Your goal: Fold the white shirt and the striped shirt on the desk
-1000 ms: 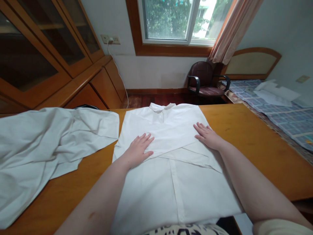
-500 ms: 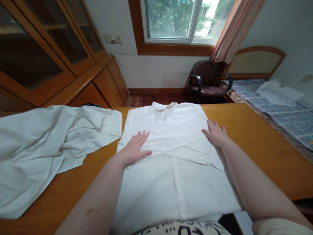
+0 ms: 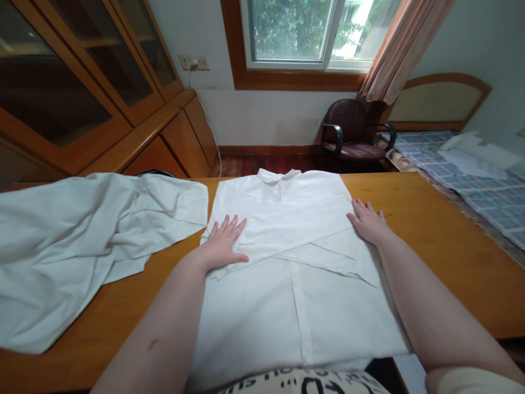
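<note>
A white button-up shirt [image 3: 254, 312] lies front side up on the wooden table [image 3: 443, 246], its collar toward the far edge. Both sleeves are crossed over the chest, and the hem reaches the near edge by my body. My left hand [image 3: 223, 243] rests flat on the sleeve at the shirt's left side, fingers spread. On the right, my right hand [image 3: 369, 221] lies with the thumb at the shirt's side edge and the other fingers on the tabletop. Neither hand grips the cloth.
Another white garment [image 3: 94, 230] lies rumpled on the table's left. A cabinet with glass doors [image 3: 82, 82] stands at the left wall. Beyond the table are an office chair [image 3: 348, 128] and a bed [image 3: 471, 175] with papers [image 3: 479, 153] on it.
My left hand has slid slightly left across the sleeve, its fingers spreading wider. My right hand stays by the shirt's right edge. The view has shifted slightly.
</note>
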Available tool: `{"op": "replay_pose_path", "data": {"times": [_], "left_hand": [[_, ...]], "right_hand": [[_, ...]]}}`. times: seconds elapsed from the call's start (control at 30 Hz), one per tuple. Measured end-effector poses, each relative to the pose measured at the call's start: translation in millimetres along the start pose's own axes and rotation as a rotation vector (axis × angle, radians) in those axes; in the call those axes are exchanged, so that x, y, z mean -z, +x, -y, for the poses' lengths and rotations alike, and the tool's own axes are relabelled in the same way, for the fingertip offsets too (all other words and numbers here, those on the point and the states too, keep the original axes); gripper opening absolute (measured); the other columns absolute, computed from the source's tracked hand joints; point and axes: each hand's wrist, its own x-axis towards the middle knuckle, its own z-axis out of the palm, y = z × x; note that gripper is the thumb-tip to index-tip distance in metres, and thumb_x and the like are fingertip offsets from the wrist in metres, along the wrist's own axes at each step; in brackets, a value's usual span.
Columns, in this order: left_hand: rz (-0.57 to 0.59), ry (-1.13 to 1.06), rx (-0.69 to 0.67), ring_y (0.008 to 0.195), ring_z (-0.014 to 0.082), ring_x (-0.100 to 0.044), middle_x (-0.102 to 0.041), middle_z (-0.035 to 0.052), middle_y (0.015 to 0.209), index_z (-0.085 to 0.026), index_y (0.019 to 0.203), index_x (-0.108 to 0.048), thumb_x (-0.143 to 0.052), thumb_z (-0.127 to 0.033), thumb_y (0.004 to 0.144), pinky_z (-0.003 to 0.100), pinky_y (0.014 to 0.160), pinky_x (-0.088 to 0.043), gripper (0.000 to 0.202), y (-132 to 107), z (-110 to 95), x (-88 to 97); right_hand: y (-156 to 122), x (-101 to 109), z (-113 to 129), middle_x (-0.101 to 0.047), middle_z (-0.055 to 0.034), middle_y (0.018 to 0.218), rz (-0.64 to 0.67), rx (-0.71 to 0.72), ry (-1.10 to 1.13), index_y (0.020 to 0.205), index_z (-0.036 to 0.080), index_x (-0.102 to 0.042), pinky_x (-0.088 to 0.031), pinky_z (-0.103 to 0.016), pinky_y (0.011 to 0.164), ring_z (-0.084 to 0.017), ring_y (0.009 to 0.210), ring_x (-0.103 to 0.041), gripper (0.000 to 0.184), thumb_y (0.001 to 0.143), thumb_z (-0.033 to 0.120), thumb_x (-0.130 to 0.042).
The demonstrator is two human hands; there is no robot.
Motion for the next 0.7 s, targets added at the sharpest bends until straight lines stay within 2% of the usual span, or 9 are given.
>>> {"op": "replay_pose_path", "data": {"times": [0.07,0.13,0.23,0.33,0.4,0.5,0.57,0.7], "left_hand": [[-0.024,-0.022,0.015,0.144,0.032,0.004,-0.005,0.0119,0.158,-0.018,0.152,-0.014,-0.059,-0.064,0.07,0.051,0.115,-0.007,0.104,-1,0,1.4],[-0.097,-0.049,0.058,0.145,0.0304,-0.002,-0.013,0.0116,0.157,-0.017,0.151,-0.021,-0.047,-0.06,0.081,0.051,0.115,-0.01,0.086,1,-3,1.1],[-0.219,-0.053,0.073,0.145,0.0273,-0.006,-0.018,0.0098,0.157,-0.017,0.149,-0.028,-0.029,-0.049,0.092,0.05,0.115,-0.011,0.065,8,-7,-1.8],[-0.2,-0.002,0.025,0.145,0.0271,-0.006,-0.015,0.007,0.157,-0.02,0.149,-0.026,-0.033,-0.052,0.091,0.05,0.115,-0.009,0.067,15,-11,-5.0],[-0.155,0.031,0.032,0.145,0.0272,-0.007,-0.014,0.0065,0.158,-0.022,0.15,-0.023,-0.037,-0.055,0.089,0.05,0.115,-0.009,0.071,17,-13,-6.0],[-0.129,0.056,0.05,0.145,0.0265,-0.006,-0.012,0.0066,0.158,-0.022,0.151,-0.02,-0.037,-0.057,0.088,0.05,0.115,-0.009,0.074,18,-14,-5.9],[-0.118,0.053,0.053,0.145,0.0264,-0.005,-0.011,0.0066,0.158,-0.022,0.151,-0.019,-0.036,-0.058,0.087,0.049,0.115,-0.008,0.075,17,-14,-5.7],[-0.102,0.023,0.05,0.145,0.0266,-0.003,-0.009,0.007,0.158,-0.022,0.151,-0.018,-0.036,-0.059,0.087,0.05,0.115,-0.007,0.076,14,-13,-6.5]], "right_hand": [[0,-1,-1,-0.022,-0.009,0.155,-0.012,0.01,0.014,0.15,0.017,-0.025,-0.02,-0.066,0.107,-0.035,0.141,-0.021,0.067,0.094,0.053,-0.021],[1,-2,-1,-0.026,-0.0105,0.154,-0.037,0.02,0.025,0.148,0.017,-0.029,-0.021,-0.066,0.106,-0.035,0.14,-0.024,0.066,0.093,0.053,-0.024],[3,0,-3,-0.033,-0.015,0.15,-0.159,0.026,0.057,0.142,0.014,-0.04,-0.022,-0.062,0.108,-0.034,0.138,-0.028,0.064,0.093,0.052,-0.029],[2,4,-3,-0.037,-0.0168,0.148,-0.364,0.066,0.101,0.136,0.011,-0.048,-0.021,-0.054,0.112,-0.03,0.138,-0.03,0.058,0.093,0.047,-0.033],[1,6,-2,-0.037,-0.0155,0.148,-0.404,0.149,0.142,0.137,0.013,-0.047,-0.022,-0.048,0.114,-0.027,0.139,-0.03,0.057,0.093,0.047,-0.036],[-1,7,1,-0.029,-0.0135,0.152,-0.249,0.298,0.183,0.144,0.015,-0.038,-0.027,-0.043,0.113,-0.026,0.14,-0.028,0.063,0.091,0.05,-0.04],[-1,6,3,-0.027,-0.0117,0.154,-0.107,0.353,0.145,0.146,0.018,-0.034,-0.026,-0.045,0.113,-0.026,0.141,-0.025,0.064,0.091,0.052,-0.038],[-2,4,7,-0.024,-0.0082,0.155,0.033,0.328,0.031,0.146,0.023,-0.033,-0.02,-0.051,0.113,-0.026,0.143,-0.02,0.062,0.092,0.053,-0.034]]}}
